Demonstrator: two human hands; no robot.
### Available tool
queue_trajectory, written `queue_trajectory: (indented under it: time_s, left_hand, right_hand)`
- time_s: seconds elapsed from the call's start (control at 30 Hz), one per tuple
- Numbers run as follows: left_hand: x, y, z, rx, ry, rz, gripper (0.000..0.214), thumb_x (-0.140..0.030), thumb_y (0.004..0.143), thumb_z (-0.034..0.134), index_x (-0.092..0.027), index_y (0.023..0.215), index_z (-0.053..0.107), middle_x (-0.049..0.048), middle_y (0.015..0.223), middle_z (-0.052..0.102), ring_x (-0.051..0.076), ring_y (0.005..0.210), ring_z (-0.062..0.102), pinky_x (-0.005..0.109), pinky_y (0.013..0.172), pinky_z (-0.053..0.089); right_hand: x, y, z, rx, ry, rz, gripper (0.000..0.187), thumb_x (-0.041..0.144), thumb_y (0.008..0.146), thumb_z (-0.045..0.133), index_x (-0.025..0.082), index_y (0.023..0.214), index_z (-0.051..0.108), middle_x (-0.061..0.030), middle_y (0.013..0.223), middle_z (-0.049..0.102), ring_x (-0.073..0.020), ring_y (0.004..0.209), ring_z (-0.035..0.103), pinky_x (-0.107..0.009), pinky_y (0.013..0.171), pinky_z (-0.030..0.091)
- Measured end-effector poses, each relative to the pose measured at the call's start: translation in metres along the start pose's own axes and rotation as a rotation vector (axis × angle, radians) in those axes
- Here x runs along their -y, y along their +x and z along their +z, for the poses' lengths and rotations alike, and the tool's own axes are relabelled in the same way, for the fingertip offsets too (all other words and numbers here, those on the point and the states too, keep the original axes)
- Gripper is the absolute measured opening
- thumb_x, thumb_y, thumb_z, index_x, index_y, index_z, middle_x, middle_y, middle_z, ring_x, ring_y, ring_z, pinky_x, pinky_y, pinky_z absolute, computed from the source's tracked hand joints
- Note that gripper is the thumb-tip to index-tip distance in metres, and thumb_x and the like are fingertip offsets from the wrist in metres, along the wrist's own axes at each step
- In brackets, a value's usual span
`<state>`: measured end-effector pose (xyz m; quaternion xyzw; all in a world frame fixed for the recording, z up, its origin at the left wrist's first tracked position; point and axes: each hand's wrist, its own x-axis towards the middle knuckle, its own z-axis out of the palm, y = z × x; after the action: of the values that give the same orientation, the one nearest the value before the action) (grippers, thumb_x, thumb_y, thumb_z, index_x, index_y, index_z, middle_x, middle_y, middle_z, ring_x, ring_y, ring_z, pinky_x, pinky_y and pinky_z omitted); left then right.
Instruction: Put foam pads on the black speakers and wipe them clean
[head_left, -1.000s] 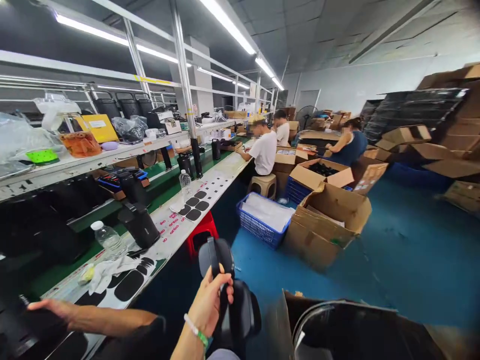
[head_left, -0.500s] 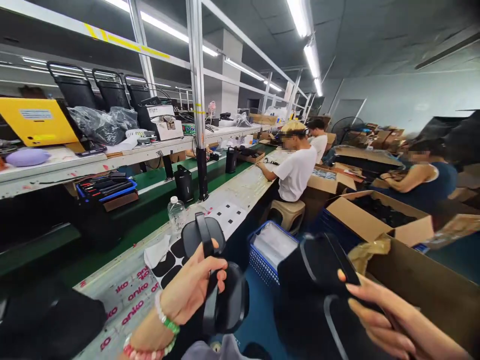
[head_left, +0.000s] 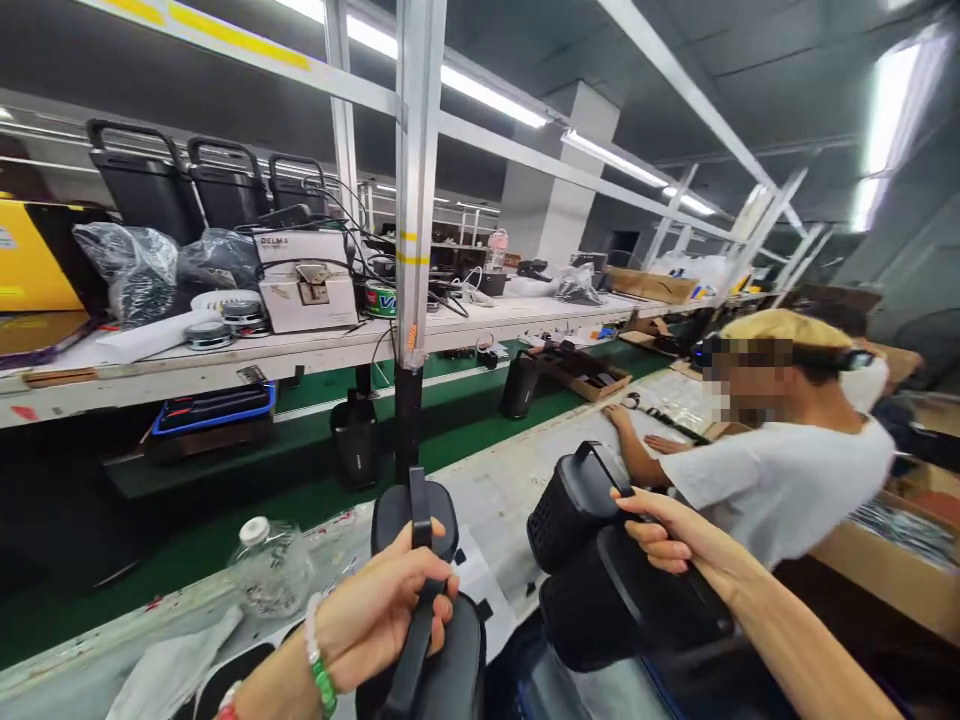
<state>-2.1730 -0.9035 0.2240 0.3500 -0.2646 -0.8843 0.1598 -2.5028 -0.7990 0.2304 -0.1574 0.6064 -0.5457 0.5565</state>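
Head view: our left hand (head_left: 379,625) curls its fingers round the narrow strap (head_left: 420,640) of a black cylindrical speaker (head_left: 412,515); our right hand (head_left: 667,530) does likewise on a black mesh-sided speaker (head_left: 574,520), both above the white workbench (head_left: 510,480). A loose grip or the two knocking together could drop one.

Matt black plastic portable speaker (head_left: 634,600) (rubbery strap (head_left: 420,640) too), clear plastic bottle (head_left: 270,570)
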Motion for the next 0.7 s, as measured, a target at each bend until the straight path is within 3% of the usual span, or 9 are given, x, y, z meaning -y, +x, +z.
queue_trajectory:
  time_s: [0.13,0.3,0.5,0.7]
  left_hand:
    - [-0.015,0.068,0.049,-0.042,-0.061,0.054,0.056,-0.017,0.058,0.072,-0.031,0.104,0.042,0.0006,0.073,0.058,0.010,0.054,0.050,0.019,0.052,0.037]
    - [-0.034,0.155,0.105,-0.106,-0.008,0.129,0.056,-0.019,0.055,0.069,-0.029,0.101,0.040,-0.0031,0.066,0.055,0.010,0.053,0.048,0.021,0.051,0.038]
    - [-0.052,0.241,0.140,-0.123,0.022,0.133,0.046,-0.013,0.056,0.062,-0.026,0.096,0.043,-0.0045,0.062,0.052,0.011,0.050,0.048,0.023,0.050,0.040]
    - [-0.064,0.307,0.155,-0.214,-0.046,0.040,0.025,-0.010,0.065,0.060,-0.020,0.084,0.047,-0.0019,0.061,0.051,0.011,0.047,0.048,0.025,0.050,0.042]
  right_hand:
    - [0.049,0.104,-0.034,0.098,-0.113,0.033,0.012,0.021,0.080,0.054,0.019,0.090,0.049,0.0110,0.045,0.033,-0.0018,0.030,0.021,-0.012,0.030,0.017]
    - [0.085,0.189,-0.066,0.210,-0.181,0.036,0.017,0.024,0.077,0.058,0.019,0.090,0.048,0.0117,0.046,0.033,-0.0019,0.031,0.020,-0.012,0.031,0.016]
    - [0.103,0.248,-0.084,0.225,-0.314,0.053,0.024,0.027,0.081,0.059,0.018,0.100,0.049,0.0109,0.043,0.035,-0.0030,0.030,0.021,-0.012,0.031,0.015]
    - [0.116,0.271,-0.087,0.147,-0.392,-0.016,0.037,0.020,0.088,0.046,0.018,0.123,0.034,0.0066,0.049,0.047,-0.0042,0.031,0.027,-0.011,0.033,0.020]
